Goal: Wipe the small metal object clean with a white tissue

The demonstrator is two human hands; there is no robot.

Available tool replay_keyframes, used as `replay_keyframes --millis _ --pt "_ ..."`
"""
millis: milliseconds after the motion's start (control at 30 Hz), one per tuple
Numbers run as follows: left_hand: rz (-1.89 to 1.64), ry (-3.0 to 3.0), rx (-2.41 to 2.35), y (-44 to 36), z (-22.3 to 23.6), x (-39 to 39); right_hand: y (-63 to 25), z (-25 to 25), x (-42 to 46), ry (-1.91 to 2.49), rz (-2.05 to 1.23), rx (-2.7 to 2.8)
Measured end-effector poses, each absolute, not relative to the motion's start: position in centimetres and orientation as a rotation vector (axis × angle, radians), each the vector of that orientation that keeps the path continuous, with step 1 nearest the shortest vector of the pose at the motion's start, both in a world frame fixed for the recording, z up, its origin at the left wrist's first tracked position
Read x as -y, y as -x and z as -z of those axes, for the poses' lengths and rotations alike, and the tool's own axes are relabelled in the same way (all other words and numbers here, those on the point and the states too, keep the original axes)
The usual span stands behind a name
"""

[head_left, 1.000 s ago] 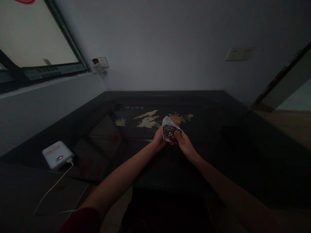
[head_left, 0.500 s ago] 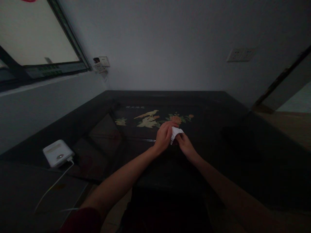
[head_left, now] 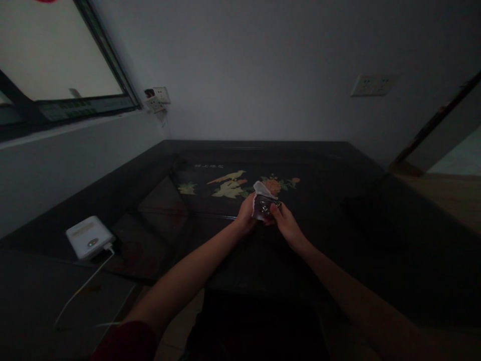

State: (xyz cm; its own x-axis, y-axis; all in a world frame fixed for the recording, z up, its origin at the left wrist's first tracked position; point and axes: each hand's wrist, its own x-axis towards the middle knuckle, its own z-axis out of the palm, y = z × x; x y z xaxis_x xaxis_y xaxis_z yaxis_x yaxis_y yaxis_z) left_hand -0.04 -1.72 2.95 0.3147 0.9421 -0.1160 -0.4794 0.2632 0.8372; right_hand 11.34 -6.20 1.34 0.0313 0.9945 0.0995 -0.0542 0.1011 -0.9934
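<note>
Both my hands meet above a dark glossy table (head_left: 338, 165) with a painted bird and flower design. My left hand (head_left: 246, 216) holds a white tissue (head_left: 260, 189) from the left side. A small dark shiny object (head_left: 263, 205) lies against the tissue; what it is I cannot make out in the dim light. My right hand (head_left: 285, 221) grips that object from the right with thumb and fingers. The tissue sticks up above the object.
A white power bank (head_left: 88, 235) with a white cable (head_left: 80, 288) lies on the table at the left. A window (head_left: 48, 55) and wall sockets (head_left: 157, 98) are at the upper left, another socket (head_left: 370, 84) on the far wall. A dark chair back (head_left: 259, 326) is below my arms.
Half a second ago my left hand covered the object with the tissue. Now that hand has drawn back to the left and the dark object shows again against the tissue.
</note>
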Motion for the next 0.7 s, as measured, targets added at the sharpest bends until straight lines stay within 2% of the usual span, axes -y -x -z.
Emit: replay_keyframes --millis 133,300,467,567,700 --pt "-0.964 -0.772 -0.599 0.0 -3.4 2.0 -11.3 -1.6 6.3 1.066 -1.135 1.211" --pt "-1.182 -0.962 -0.798 0.2 -3.2 2.2 -11.4 -1.6 6.2 1.079 -1.164 1.22" --pt "-1.426 -1.588 -0.875 0.6 -3.6 3.3 -11.5 -0.8 5.9 1.149 -1.087 1.212" --pt "-1.459 -1.916 -0.8 0.7 -4.0 3.9 -11.5 -0.2 5.6 1.174 -1.034 1.214" --pt "-1.454 -1.799 -0.788 0.7 -3.8 3.4 -11.5 -0.2 5.7 1.171 -1.048 1.202"
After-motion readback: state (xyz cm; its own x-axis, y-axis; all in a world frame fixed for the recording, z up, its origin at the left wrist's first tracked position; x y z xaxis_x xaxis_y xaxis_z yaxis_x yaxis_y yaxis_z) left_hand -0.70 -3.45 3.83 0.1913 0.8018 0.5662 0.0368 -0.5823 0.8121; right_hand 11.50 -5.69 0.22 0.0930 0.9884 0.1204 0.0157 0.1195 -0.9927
